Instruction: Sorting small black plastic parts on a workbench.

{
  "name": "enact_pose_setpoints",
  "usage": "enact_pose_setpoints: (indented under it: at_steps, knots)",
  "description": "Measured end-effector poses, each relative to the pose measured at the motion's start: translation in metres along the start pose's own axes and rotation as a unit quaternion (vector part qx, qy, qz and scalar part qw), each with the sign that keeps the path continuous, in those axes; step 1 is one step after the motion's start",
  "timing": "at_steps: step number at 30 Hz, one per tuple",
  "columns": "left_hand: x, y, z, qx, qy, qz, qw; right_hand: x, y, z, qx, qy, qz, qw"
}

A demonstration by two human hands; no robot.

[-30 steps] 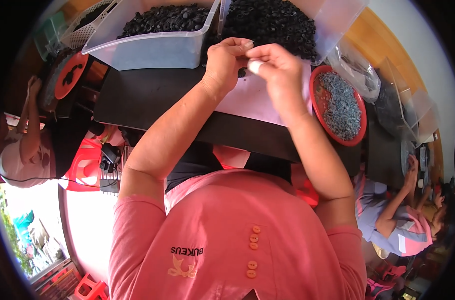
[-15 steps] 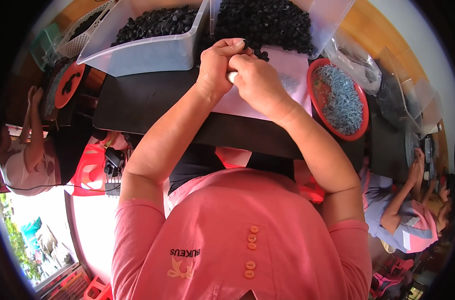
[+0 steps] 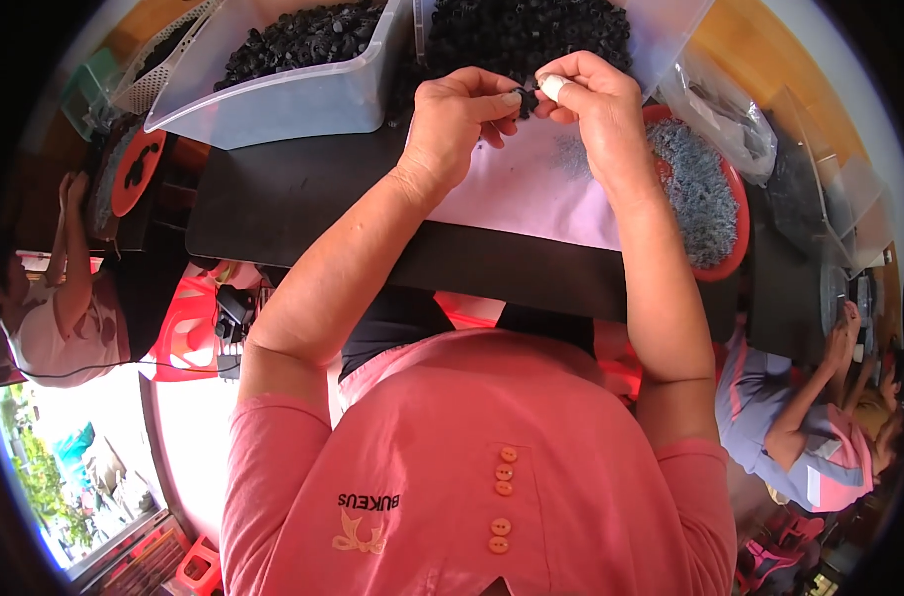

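Observation:
Between my two hands, over the far part of a pink sheet (image 3: 531, 204), is a small black ring-like part (image 3: 527, 99). My left hand (image 3: 462, 109) is closed, pinching this part between thumb and fingers. Close against its right side, my right hand (image 3: 596, 99) is closed too, its fingertips pressed together; whatever they grip is hidden or too small to name. A white wrap covers one of its fingers. Beyond my hands stands a clear plastic bin (image 3: 273, 114) heaped with black parts, and a second bin (image 3: 661, 45) of similar black parts.
Right of the sheet, partly behind my right forearm, a red basin (image 3: 738, 214) holds many small silvery-blue pieces. A clear plastic bag (image 3: 720, 114) lies beyond it. The black table (image 3: 303, 189) ends close before me. People (image 3: 65, 308) work at left and right (image 3: 800, 427).
My right hand has moved right and away from me, uncovering the black part. My left hand has shifted slightly right. The hands, overlapping before, now face each other across the part.

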State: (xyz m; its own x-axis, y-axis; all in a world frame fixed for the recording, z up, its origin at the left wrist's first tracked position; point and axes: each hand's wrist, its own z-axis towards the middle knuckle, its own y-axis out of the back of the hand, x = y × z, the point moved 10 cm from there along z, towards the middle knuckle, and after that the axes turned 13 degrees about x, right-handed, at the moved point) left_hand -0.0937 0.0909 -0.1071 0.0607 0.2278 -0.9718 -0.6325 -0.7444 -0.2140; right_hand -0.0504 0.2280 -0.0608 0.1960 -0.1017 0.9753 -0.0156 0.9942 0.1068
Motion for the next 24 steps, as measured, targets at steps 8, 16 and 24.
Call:
enact_pose_setpoints:
  at_steps: [8,16,24]
  knots:
    - [-0.005,-0.007,-0.003,0.011,-0.001,0.020,1.000,0.000,-0.004,0.000,0.014,-0.004,-0.017,1.000]
    - [-0.009,-0.008,-0.006,0.013,-0.017,0.027,0.999,0.006,-0.008,-0.006,0.001,0.021,-0.078,0.997]
    - [-0.008,-0.010,-0.007,0.012,-0.003,0.028,1.000,0.012,-0.004,-0.009,-0.014,0.077,-0.141,0.987]
